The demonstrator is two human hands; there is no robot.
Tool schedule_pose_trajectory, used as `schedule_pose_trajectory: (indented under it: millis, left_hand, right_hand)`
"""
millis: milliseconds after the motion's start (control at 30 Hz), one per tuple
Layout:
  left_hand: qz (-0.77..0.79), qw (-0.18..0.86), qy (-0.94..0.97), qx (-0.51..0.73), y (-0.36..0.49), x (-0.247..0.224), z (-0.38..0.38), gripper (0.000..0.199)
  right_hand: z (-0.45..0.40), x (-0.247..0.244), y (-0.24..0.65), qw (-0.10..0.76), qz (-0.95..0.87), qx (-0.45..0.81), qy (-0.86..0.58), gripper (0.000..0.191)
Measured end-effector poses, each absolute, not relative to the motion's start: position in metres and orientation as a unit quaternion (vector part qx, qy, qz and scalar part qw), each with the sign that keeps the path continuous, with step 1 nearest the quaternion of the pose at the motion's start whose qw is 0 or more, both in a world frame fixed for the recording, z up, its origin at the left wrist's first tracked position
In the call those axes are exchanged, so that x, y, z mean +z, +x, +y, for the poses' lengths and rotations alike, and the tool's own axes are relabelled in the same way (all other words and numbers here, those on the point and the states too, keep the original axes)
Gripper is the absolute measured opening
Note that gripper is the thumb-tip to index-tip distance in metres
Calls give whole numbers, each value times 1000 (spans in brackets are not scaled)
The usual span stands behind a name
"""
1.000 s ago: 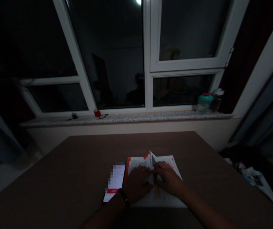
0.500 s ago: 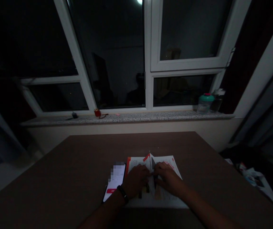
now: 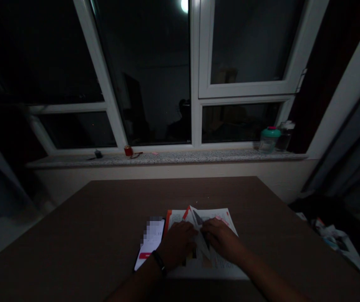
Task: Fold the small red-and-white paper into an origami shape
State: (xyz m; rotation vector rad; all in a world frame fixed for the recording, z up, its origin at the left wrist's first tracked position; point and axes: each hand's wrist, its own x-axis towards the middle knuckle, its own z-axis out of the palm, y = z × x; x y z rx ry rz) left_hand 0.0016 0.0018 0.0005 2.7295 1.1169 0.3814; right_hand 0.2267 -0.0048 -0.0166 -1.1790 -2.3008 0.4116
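An open book or magazine [image 3: 220, 272] with printed pages and orange edges lies near the front of the brown table. Between my hands a folded paper piece [image 3: 199, 235] stands up from the pages, its tip leaning left. My left hand [image 3: 178, 243], with a dark band at the wrist, has curled fingers on the paper's left side. My right hand [image 3: 222, 239] pinches at its right side. Fingertip contact is dim in both. A lit phone [image 3: 151, 241] lies just left of the book, beside my left wrist.
The brown table [image 3: 120, 205] reaches back toward a stone windowsill [image 3: 180, 157]. On the sill stand a teal-lidded bottle [image 3: 268, 140], a clear bottle [image 3: 285, 136], a small red jar [image 3: 128, 150] and a dark small item [image 3: 98, 154]. Papers [image 3: 334, 237] lie right of the table.
The raised paper has tilted to the left and its folded face shows more. My hands have shifted slightly with it. The whole view has moved a little.
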Motion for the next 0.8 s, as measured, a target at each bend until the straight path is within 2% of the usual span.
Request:
schedule_pose_trajectory:
  millis: [133, 267, 333, 500, 667, 800]
  left_hand:
    - [387, 68, 913, 110, 6, 11, -5, 25]
    - [387, 73, 910, 125, 6, 13, -9, 28]
    - [374, 79, 913, 145, 4, 10, -9, 32]
    - [382, 92, 909, 137, 1, 4, -7, 47]
    - [399, 68, 903, 142, 0, 4, -6, 37]
    - [423, 46, 898, 112, 1, 5, -7, 36]
  right_hand:
    - [-7, -14, 229, 253, -853, 157, -429, 27]
    - [-11, -10, 229, 231, -858, 146, -436, 37]
    - [-12, -8, 229, 223, -860, 147, -434, 41]
    - [-9, -7, 229, 224, -863, 136, -432, 33]
    - [-6, -9, 230, 235, -851, 111, -457, 34]
    - [-6, -9, 231, 246, -846, 101, -462, 32]
